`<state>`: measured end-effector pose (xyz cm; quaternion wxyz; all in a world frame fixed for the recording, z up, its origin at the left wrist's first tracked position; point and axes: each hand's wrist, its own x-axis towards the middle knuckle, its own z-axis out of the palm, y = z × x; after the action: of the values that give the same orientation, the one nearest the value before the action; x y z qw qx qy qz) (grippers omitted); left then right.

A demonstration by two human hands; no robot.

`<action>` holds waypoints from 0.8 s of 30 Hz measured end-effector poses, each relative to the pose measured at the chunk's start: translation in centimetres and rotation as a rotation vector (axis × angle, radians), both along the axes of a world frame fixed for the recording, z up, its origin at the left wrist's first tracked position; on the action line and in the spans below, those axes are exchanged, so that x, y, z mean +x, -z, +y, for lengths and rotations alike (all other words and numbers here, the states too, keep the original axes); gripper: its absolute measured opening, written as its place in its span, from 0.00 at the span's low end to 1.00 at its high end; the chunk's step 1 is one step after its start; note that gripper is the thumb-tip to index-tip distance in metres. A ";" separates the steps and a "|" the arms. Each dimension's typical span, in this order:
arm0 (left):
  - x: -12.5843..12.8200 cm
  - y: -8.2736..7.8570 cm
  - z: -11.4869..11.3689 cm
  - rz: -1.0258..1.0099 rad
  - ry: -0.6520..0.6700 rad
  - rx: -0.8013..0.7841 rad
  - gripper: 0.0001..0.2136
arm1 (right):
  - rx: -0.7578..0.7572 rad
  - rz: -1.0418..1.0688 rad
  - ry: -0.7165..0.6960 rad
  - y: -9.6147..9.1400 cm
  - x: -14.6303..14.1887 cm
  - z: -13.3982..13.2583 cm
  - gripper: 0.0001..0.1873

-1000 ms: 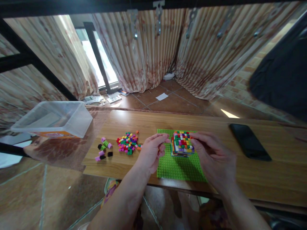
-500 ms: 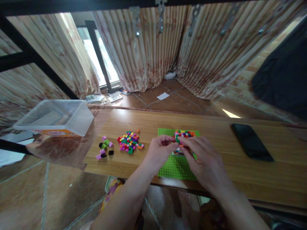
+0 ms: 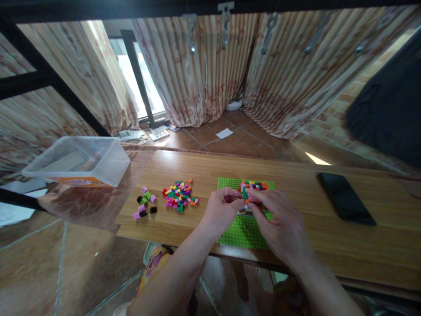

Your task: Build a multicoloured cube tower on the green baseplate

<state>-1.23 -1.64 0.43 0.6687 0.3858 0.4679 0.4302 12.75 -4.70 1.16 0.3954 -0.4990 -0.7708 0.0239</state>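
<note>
A green studded baseplate lies on the wooden table, bearing a low block built from small multicoloured bricks. Both hands meet at the left end of this block. A few green and orange building bricks show between the fingertips. My left hand is closed, thumb and index finger pinched against these bricks from the left. From the right, my right hand pinches at the same bricks with thumb and fingers and covers much of the block. Whether the pinched bricks are attached to the block, I cannot tell.
Left of the plate lies a pile of small coloured bricks. Farther left are several pink, lime and black pieces. A clear plastic bin stands beyond the table's left end. A black phone lies at the right.
The whole view has shifted slightly. Both hands stay at the left end of the block, with little visible change in their grip.
</note>
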 end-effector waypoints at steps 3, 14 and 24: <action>0.0 0.1 0.1 0.018 0.001 0.015 0.05 | 0.002 0.012 -0.006 0.0 -0.1 0.0 0.16; 0.1 0.2 0.1 0.084 0.013 0.090 0.05 | -0.032 0.072 -0.002 -0.1 -0.2 -0.1 0.13; 0.0 0.8 0.2 0.124 0.038 0.087 0.04 | -0.030 0.075 -0.016 0.3 -0.1 -0.1 0.14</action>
<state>-1.25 -1.39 -0.34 0.6291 0.4492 0.4819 0.4126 12.69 -4.83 0.91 0.4163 -0.4976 -0.7588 0.0573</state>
